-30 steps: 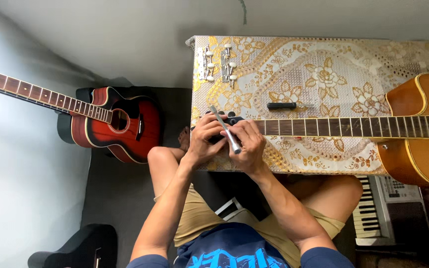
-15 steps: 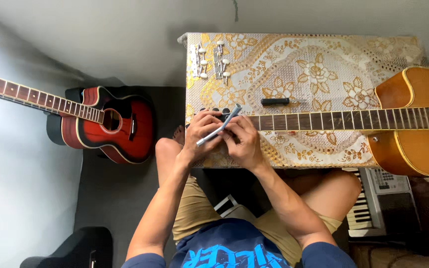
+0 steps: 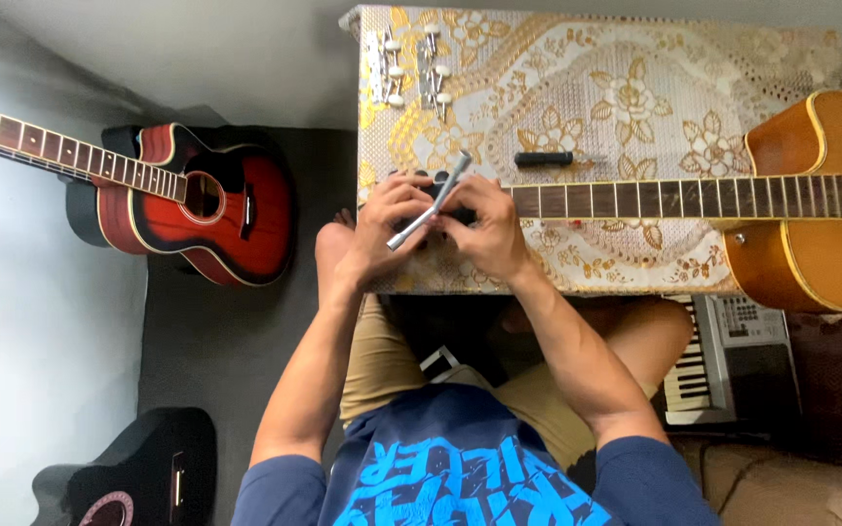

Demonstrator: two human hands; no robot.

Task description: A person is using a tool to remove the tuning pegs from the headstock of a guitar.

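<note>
Grey tool (image 3: 429, 200) clamped in left hand (image 3: 382, 226); right hand (image 3: 481, 226) hides headstock, grip unclear.

My left hand (image 3: 382, 229) and right hand (image 3: 479, 229) cover the headstock of the orange guitar (image 3: 811, 195), whose body runs off the right edge. The grey tool (image 3: 431, 200) has its middle hidden by my fingers. The red guitar (image 3: 207, 200) loses its neck at the left edge; the keyboard (image 3: 723, 360) sits partly under the table (image 3: 635, 58).
</note>
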